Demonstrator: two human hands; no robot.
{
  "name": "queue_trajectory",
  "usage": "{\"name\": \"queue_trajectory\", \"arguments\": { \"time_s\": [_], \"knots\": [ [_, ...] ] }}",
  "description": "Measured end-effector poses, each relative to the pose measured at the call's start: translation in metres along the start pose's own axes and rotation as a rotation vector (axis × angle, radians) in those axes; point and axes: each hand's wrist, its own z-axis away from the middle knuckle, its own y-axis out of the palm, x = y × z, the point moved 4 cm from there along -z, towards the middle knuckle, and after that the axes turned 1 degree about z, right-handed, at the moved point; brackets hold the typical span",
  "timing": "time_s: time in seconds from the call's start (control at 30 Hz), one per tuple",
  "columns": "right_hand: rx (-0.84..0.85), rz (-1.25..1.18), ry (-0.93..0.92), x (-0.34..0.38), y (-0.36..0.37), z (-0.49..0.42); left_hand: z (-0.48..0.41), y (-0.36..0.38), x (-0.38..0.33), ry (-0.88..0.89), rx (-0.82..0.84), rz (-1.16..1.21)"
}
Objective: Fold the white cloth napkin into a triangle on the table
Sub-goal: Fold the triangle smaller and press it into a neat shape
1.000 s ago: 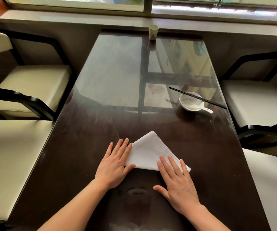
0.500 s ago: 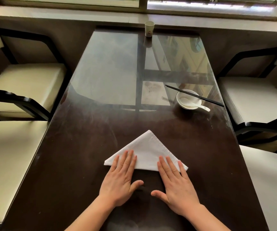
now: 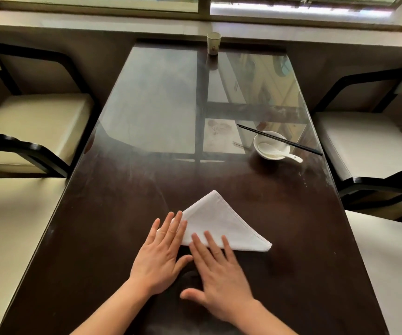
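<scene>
The white cloth napkin [image 3: 221, 223] lies flat on the dark glass-topped table [image 3: 303, 238], folded into a triangle with its apex pointing away from me. My left hand [image 3: 161, 255] rests flat, palm down, with its fingers spread over the napkin's left corner, which it hides. My right hand [image 3: 219, 272] lies flat beside it, fingertips on the middle of the napkin's near edge. The napkin's right corner is uncovered. Neither hand grips the cloth.
A white bowl [image 3: 271, 145] with a white spoon [image 3: 283, 153] in it and black chopsticks [image 3: 279, 139] across its rim sits at the right middle. A paper cup [image 3: 213, 43] stands at the far edge. Cream-cushioned chairs [image 3: 33, 124] flank both sides.
Both hands have slid left along the napkin's near edge; my left hand now covers the left corner and my right hand has left the right corner bare.
</scene>
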Motion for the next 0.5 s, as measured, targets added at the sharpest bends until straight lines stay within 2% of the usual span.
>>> {"name": "queue_trajectory", "arguments": {
  "time_s": [0.2, 0.5],
  "knots": [
    [0.061, 0.050, -0.032, -0.012, 0.007, -0.010, 0.005, 0.007, 0.011, -0.062, 0.020, -0.010],
    [0.067, 0.111, 0.223, -0.104, -0.006, 0.047, 0.004, 0.005, 0.008, -0.079, 0.008, -0.005]
  ]
}}
